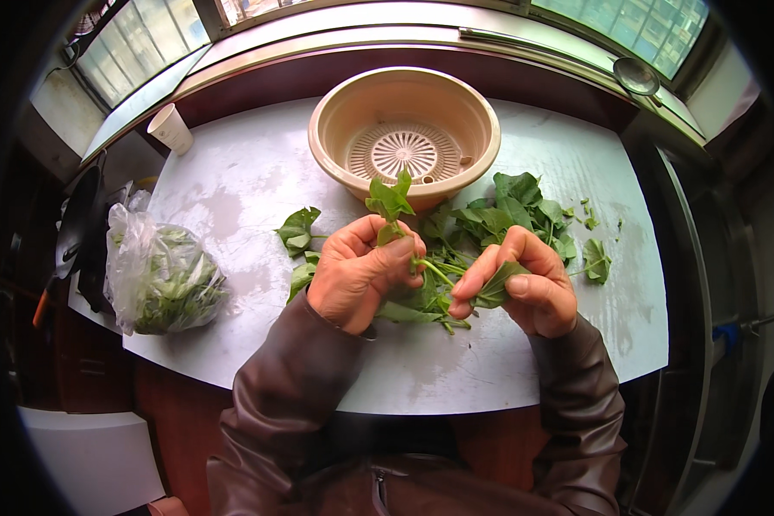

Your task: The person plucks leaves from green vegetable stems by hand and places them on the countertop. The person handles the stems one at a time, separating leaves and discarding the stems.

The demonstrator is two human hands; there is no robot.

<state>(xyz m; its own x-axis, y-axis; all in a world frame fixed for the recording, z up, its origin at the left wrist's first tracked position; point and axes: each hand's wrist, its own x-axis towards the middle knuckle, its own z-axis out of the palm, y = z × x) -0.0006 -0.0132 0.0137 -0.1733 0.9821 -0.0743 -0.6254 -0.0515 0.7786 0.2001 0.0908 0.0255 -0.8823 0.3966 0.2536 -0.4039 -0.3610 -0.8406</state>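
Between the thumb and fingers of my left hand (367, 271) is a leafy green sprig (389, 198), its leaves pointing up in front of the basin. A stem runs from it toward my right hand (522, 284), which pinches a folded green leaf (498, 285). Whether that leaf is joined to the stem cannot be told. Behind my right hand lies a pile of leafy greens (519, 206), and more stems and leaves lie beneath both hands. A beige plastic basin with a slotted strainer bottom (322, 138) stands just beyond them.
On the left of the metal-grey tabletop (426, 380) sits a clear plastic bag of greens (177, 277). A paper cup (171, 129) stands at the back left. Small stem scraps (590, 216) lie at right. A metal ladle (636, 76) rests on the windowsill; a pan (77, 213) is at far left.
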